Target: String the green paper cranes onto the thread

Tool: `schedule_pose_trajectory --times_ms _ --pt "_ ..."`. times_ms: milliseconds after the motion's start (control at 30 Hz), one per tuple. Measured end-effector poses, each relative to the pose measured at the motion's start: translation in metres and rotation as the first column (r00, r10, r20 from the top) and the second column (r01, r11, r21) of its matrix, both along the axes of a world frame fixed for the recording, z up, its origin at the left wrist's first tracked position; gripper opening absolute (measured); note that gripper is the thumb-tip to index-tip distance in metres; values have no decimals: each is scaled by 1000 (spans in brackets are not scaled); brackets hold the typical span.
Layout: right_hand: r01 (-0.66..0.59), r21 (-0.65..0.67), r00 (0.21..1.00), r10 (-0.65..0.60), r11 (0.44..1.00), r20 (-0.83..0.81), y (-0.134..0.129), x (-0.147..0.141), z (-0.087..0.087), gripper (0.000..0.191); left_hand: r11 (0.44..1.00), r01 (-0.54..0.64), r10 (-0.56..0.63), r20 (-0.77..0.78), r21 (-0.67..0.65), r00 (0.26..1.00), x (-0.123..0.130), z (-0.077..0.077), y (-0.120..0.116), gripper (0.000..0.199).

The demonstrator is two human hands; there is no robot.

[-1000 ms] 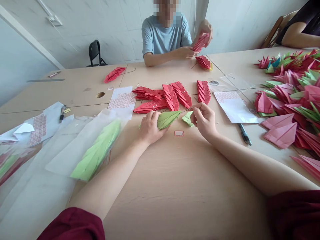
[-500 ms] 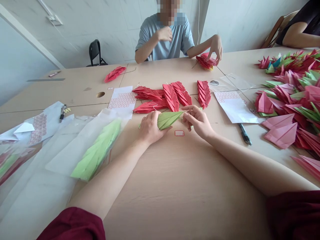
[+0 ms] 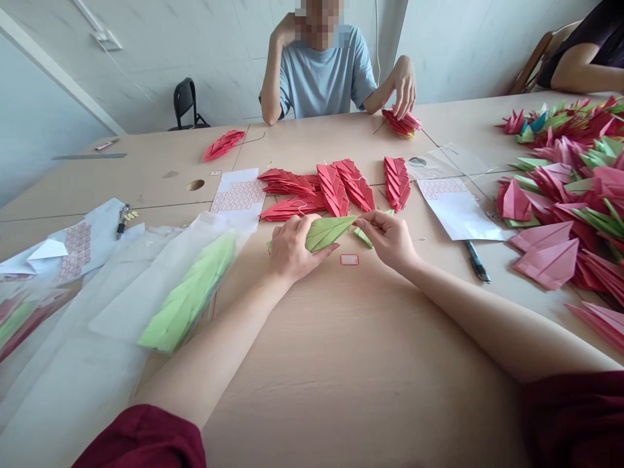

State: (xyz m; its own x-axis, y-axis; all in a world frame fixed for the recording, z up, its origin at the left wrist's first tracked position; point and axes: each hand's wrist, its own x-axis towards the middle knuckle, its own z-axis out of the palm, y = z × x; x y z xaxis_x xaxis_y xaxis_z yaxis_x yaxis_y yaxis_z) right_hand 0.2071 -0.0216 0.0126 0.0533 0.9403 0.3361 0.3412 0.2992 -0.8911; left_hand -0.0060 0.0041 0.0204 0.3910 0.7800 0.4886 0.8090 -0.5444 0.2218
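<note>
My left hand [image 3: 291, 250] is wrapped round a bundle of green folded paper [image 3: 327, 233], its pointed end facing right. At that tip, the thumb and fingers of my right hand [image 3: 387, 237] are pinched together; what lies between them is too small to make out. Another green folded paper piece [image 3: 363, 238] shows on the table beside my right hand, partly covered by it. Just beyond my hands lie several red pleated paper bundles [image 3: 333, 190], some with white thread on them. A small red-framed label [image 3: 349, 259] is on the table below the bundle.
On the left are clear plastic bags, one with green folded paper [image 3: 190, 296]. Printed sheets [image 3: 238, 195] and a pen [image 3: 476, 261] lie around. Pink, red and green folded papers [image 3: 560, 182] pile up at right. Opposite, a person [image 3: 319, 78] touches a red bundle [image 3: 400, 122].
My right hand's fingers have closed in at the green bundle's tip. The person opposite has raised one hand to the head and lowered the other onto the red bundle.
</note>
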Motion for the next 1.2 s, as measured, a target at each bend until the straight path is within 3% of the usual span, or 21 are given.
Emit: schedule_pose_trajectory --times_ms 400,533,667,767,900,1000,1067,1200 --pt "79 31 997 -78 996 -27 1 1 -4 32 1000 5 -6 -65 -8 998 1 -3 -1 61" --pt "117 84 982 -128 990 136 6 8 -1 24 999 -29 25 -151 -21 988 -2 -7 1 55" --pt "77 82 879 -107 994 465 12 21 9 17 996 -82 73 -198 -40 977 -3 -10 1 54" --pt "46 0 745 -34 999 666 15 34 15 41 994 -103 91 -223 -45 971 -1 -10 0 45" --pt "-79 -127 582 150 989 800 19 50 15 70 992 -125 120 -211 -13 970 0 -10 -1 30" --pt "-182 -237 489 297 954 820 19 56 15 75 993 -120 117 -169 -4 979 -1 -9 -1 27" --pt "-221 -239 472 318 946 822 17 56 17 72 998 -60 57 -120 -19 991 -2 -8 -1 30" --pt "-345 -143 488 307 928 817 11 47 28 69 978 192 -194 -8 -87 981 1 -4 -3 54"
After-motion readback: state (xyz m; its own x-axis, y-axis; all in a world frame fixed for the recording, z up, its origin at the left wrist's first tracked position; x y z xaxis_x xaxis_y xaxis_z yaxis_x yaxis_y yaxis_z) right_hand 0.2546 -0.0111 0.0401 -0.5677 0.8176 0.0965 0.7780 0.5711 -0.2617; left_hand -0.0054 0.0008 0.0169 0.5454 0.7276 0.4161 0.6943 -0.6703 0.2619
